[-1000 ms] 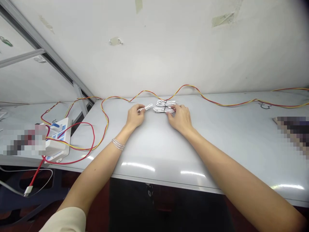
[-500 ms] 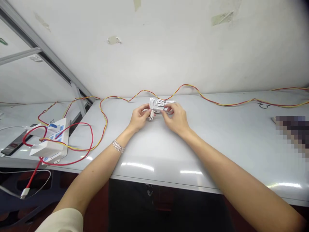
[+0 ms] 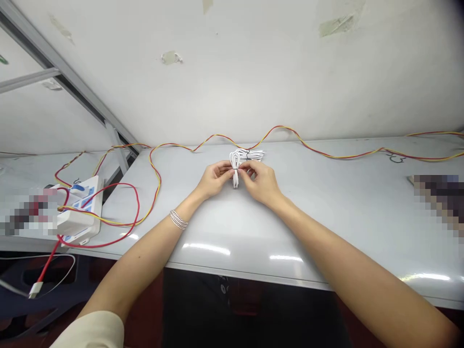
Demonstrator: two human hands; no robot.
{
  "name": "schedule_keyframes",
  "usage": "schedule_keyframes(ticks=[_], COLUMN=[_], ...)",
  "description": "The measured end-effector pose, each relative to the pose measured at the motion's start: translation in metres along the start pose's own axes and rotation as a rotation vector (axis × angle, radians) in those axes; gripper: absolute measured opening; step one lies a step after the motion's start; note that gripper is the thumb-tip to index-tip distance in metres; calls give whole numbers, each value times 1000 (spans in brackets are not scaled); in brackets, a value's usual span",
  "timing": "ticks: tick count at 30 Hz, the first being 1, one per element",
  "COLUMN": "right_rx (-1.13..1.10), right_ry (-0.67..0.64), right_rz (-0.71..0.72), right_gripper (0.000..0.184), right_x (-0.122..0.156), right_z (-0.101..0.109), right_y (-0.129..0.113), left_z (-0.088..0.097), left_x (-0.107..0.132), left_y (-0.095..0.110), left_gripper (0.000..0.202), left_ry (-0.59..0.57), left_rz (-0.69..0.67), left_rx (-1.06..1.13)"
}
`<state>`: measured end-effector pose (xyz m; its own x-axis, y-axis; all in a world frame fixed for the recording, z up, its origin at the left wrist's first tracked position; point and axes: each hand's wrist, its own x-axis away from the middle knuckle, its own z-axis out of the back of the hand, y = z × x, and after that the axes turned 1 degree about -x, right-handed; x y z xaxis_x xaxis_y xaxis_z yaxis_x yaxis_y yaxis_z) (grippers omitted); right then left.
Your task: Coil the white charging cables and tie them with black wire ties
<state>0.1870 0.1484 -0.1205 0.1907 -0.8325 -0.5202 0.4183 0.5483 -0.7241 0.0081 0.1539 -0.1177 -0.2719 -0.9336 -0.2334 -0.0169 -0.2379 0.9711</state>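
Between my hands a white cable bundle [image 3: 235, 181] stands upright, cinched at its middle by a thin dark tie. My left hand [image 3: 213, 180] pinches it from the left, thumb and fingers near the tie. From the other side my right hand [image 3: 261, 181] closes thumb and fingertips at the same dark tie; the exact grip there is too small to make out. Just behind lies a second white cable bundle [image 3: 256, 154], sideways on the table and also bound with a dark tie. Part of it is hidden by the held bundle and my right fingers.
A twisted red-and-yellow wire [image 3: 326, 155] runs along the wall side of the grey table [image 3: 224, 222]. At left, a white power strip [image 3: 94, 193] carries plugs and a looped red cable [image 3: 138, 203]. Dark bits of wire [image 3: 395, 157] lie at right, near a blurred-out object [image 3: 440, 198].
The held cable bundle has moved right and slightly nearer to me. My right hand has left the rear bundle, which stays on the table, and come to the held one's tie.
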Motion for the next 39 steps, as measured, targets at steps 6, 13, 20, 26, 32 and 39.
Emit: schedule_keyframes(ticks=[6,13,20,26,32,39], right_rx=[-11,7,32,25,14,-8], right_ry=[-19,-19,-38,-45,-34,-7], right_rz=[2,4,-21,-11,16,61], right_gripper=[11,10,14,14,13,11], right_x=[1,0,0,0,1,1], right_z=[0,0,-1,-1,-1,-1], right_y=[-1,-1,-1,-1,0,1], left_z=[-1,1,3,5,5,1], left_x=[2,1,-1,-2,-1,0], left_y=[1,-2,-5,-4,-4,-1], left_gripper=[40,43,53,50,50,56], left_ry=[41,35,37,25,23,-8], left_rz=[26,26,-4,-24,-21,10], left_rx=[-5,8,15,4,25,89])
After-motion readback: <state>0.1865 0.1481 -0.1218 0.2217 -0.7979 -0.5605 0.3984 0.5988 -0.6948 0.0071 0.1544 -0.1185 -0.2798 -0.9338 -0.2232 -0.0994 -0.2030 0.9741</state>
